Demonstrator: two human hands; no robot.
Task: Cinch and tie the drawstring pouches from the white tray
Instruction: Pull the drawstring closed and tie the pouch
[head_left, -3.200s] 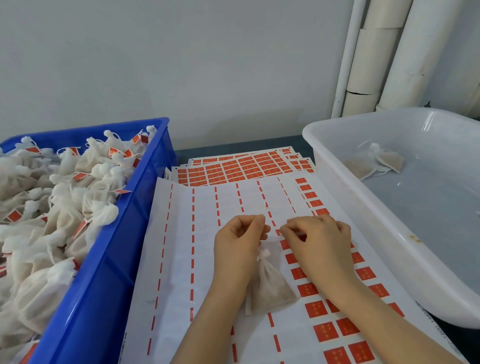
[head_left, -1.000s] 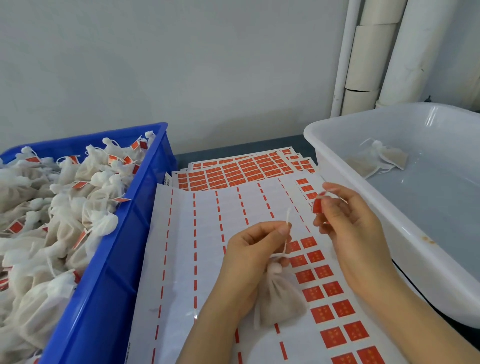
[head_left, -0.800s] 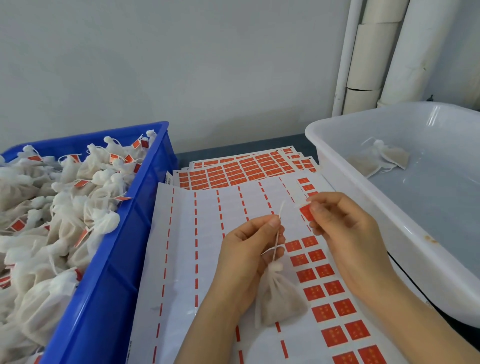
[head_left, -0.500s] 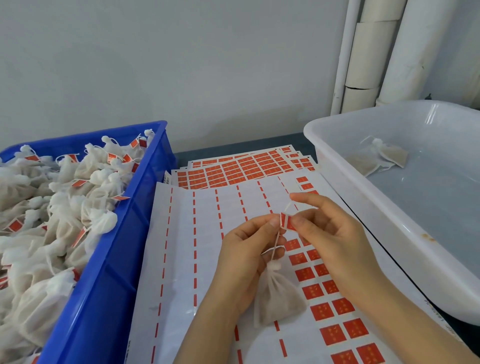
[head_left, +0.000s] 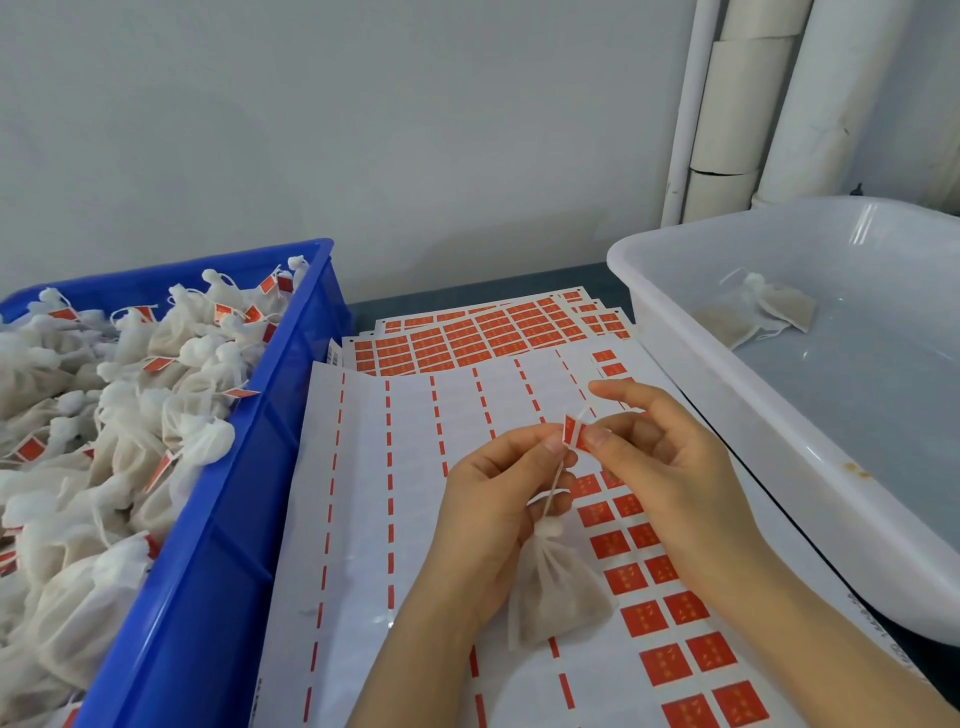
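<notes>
nearest, a cinched cream mesh pouch (head_left: 556, 587) sits below the left hand (head_left: 493, 499), its gathered neck up and its body tilted over a large backing sheet (head_left: 363, 519) of red label stickers; whether it rests on the sheet or hangs just above it i cannot tell. the left hand pinches the pouch's drawstring (head_left: 555, 480) between thumb and forefinger just above the neck, and the string runs up from there. the right hand (head_left: 670, 478) pinches a small red sticker (head_left: 574, 432) at the upper part of that string, thumb against the curled fingers, forefinger stretched out above. the two hands are close, fingertips nearly touching. most of the sheet's columns are peeled bare; red stickers are left along its right side. to the left a blue crate (head_left: 208, 571) is heaped with tied pouches (head_left: 130, 415) bearing red tags. further back, more sticker sheets (head_left: 467, 332) lie fanned on the dark bench (head_left: 467, 296). to the right stands the white tray (head_left: 675, 332), with two or three flat pouches (head_left: 769, 312) lying at its far end. behind it, white pipes (head_left: 727, 104) run up the pale wall.
</notes>
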